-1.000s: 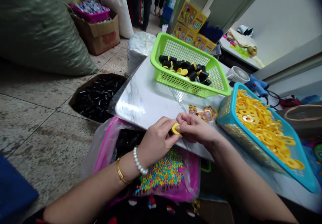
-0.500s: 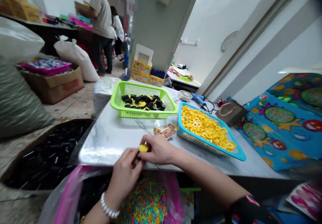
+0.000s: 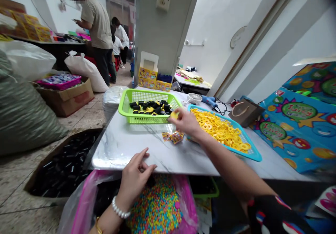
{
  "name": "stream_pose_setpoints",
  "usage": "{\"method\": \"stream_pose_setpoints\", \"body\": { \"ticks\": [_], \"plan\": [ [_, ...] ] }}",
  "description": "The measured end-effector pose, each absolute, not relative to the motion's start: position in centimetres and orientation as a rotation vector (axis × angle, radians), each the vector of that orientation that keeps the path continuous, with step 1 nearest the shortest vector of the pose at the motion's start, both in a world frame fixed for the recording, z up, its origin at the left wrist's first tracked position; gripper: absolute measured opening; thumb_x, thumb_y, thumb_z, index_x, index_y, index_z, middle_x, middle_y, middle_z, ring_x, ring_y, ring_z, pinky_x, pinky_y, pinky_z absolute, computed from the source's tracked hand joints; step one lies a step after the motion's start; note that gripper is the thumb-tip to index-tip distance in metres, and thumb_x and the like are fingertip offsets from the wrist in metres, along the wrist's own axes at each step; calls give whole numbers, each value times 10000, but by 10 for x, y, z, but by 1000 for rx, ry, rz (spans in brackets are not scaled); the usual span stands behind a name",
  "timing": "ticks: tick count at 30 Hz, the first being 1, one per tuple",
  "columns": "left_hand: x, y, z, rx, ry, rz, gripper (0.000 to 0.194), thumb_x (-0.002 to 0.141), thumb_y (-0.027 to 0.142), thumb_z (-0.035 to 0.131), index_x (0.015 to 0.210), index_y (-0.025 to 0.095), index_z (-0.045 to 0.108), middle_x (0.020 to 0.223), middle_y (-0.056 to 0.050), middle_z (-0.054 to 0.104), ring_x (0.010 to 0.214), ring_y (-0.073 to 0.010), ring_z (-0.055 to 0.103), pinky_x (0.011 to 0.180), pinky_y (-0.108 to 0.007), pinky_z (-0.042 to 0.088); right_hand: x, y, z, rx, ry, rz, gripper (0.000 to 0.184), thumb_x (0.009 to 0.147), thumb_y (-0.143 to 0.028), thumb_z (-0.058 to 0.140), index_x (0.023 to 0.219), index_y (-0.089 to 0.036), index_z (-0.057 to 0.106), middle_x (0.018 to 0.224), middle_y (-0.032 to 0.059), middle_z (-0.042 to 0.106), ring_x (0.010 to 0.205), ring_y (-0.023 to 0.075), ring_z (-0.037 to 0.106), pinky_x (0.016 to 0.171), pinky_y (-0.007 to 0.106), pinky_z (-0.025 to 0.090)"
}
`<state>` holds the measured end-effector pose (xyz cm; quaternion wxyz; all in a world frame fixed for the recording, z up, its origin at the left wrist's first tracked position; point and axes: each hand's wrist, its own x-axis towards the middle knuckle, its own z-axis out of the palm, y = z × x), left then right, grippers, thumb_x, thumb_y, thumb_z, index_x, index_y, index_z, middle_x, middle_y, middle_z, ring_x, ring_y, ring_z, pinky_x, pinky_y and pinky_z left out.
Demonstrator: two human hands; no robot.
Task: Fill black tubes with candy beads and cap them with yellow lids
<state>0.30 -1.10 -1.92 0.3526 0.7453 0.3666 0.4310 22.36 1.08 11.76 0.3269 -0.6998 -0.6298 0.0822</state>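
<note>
Our right hand (image 3: 187, 122) has its grip clamped on a yellow cap (image 3: 174, 115) at the near right corner of the green basket (image 3: 147, 119) of black-and-yellow canisters (image 3: 156, 110); our fingers partly hide it. At four o'clock from that hand stands a blue basket (image 3: 258, 155) of yellow rings (image 3: 217, 130); at seven o'clock, printed packets (image 3: 176, 137) lie on the table (image 3: 118, 146). Our left hand (image 3: 133, 172) hangs at the table's near edge, thumb and fingers apart, a pink bin (image 3: 84, 200) of multicoloured balls (image 3: 157, 204) at five o'clock.
</note>
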Motion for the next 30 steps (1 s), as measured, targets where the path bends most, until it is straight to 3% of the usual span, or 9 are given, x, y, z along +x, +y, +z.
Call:
{"method": "stream_pose_setpoints", "body": {
  "ticks": [4,6,8,11,15,18,21,25,30],
  "plan": [
    [-8,-10,-7,1957,803,1027,200,865,295,588,993,183,692,884,-51,669,716,-136,630,658,-250,532,277,44,163,-1769,-1546,116,559,816,-415,609,1255,-90,488,710,-18,676,514,65,604,538,175,420],
    [-20,-8,0,1972,648,814,214,886,297,558,804,180,719,789,-41,674,713,-135,629,657,-233,513,299,47,166,-1788,-1528,101,384,808,-351,621,1090,-91,600,651,-34,660,480,41,585,541,168,423],
    [-35,-4,4,1976,514,529,318,893,307,542,655,171,703,647,-22,651,613,-117,593,584,-206,471,314,39,157,-1814,-1518,131,122,798,-244,626,755,-131,642,559,-48,623,468,39,582,542,166,433],
    [-51,2,1,2018,582,317,316,840,314,598,580,152,676,528,4,594,483,-88,490,466,-187,359,316,7,134,-1807,-1524,243,254,780,-149,629,538,-188,562,535,-67,613,551,78,643,538,163,452],
    [-52,5,-14,1951,669,355,301,846,344,585,655,151,714,544,-4,622,492,-82,489,471,-177,378,262,-65,89,-1624,-1591,156,166,850,-234,599,886,-365,695,805,-73,705,721,119,680,598,213,525],
    [-50,4,-19,1732,557,349,227,836,346,604,828,165,741,700,-41,706,554,-87,558,507,-180,450,198,-109,33,-1656,-2023,533,85,832,-316,650,879,-291,717,713,9,702,582,177,644,583,339,554],
    [-52,3,-18,1487,454,354,263,824,384,630,957,181,729,807,-78,733,557,-95,580,497,-199,475,156,-110,-31,-1897,-2075,599,296,860,-398,602,1083,-223,687,956,114,726,881,310,684,807,495,540],
    [-51,3,-14,1331,397,454,403,753,531,678,965,193,735,849,-111,737,568,-126,596,495,-241,504,150,-76,-75,-1989,-2024,372,520,896,-338,521,1399,-217,471,1350,140,556,1299,343,458,1066,532,372],
    [-45,-5,-7,1416,439,555,249,790,396,667,937,207,735,865,-82,735,661,-136,650,573,-240,546,167,-74,-73,-1843,-2304,436,616,859,-202,505,1462,-220,378,1422,117,494,1319,333,439,1100,516,344]
  ]
}}
